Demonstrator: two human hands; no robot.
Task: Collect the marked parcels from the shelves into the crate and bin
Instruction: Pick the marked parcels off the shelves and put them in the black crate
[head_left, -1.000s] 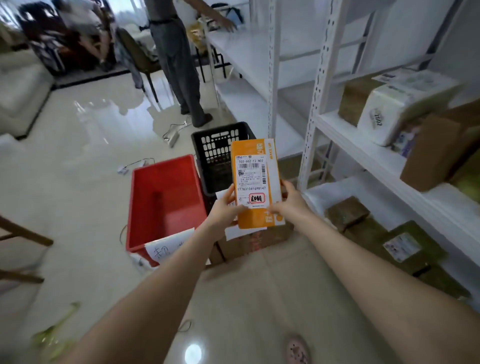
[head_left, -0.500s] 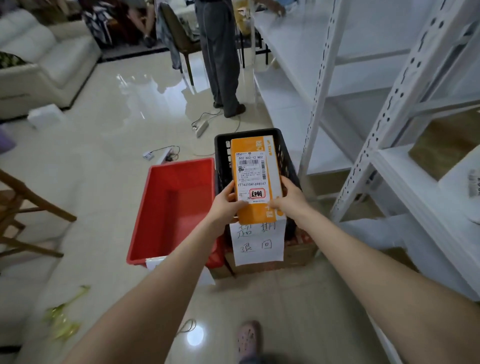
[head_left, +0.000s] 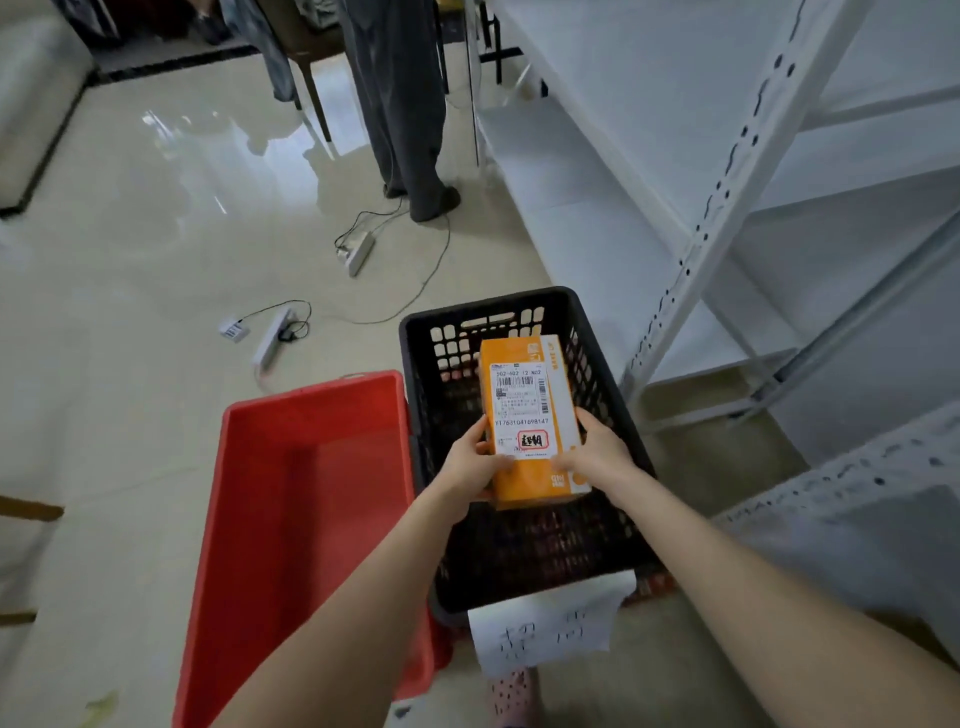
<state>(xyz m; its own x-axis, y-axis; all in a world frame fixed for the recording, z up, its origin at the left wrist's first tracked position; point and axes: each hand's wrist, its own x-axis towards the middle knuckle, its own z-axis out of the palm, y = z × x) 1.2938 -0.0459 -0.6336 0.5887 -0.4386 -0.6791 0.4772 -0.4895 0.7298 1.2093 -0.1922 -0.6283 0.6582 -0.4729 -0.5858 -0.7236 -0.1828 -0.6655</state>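
**Orange parcel going over the black crate**

Both hands are holding the orange parcel (head_left: 530, 415) over the opening of the black crate (head_left: 457, 332), label facing up and showing a red-outlined stamp. The left hand (head_left: 470, 465) is gripping the parcel's near left edge, thumb lying on the label, and the right hand (head_left: 597, 452) is clamping the near right edge. The red bin (head_left: 311, 493) is sitting just left of the crate. A handwritten paper sign (head_left: 545, 629) is hanging off the crate's near rim. White shelving (head_left: 727, 208) is standing to the right, and a power strip (head_left: 358, 252) is lying on the floor further off
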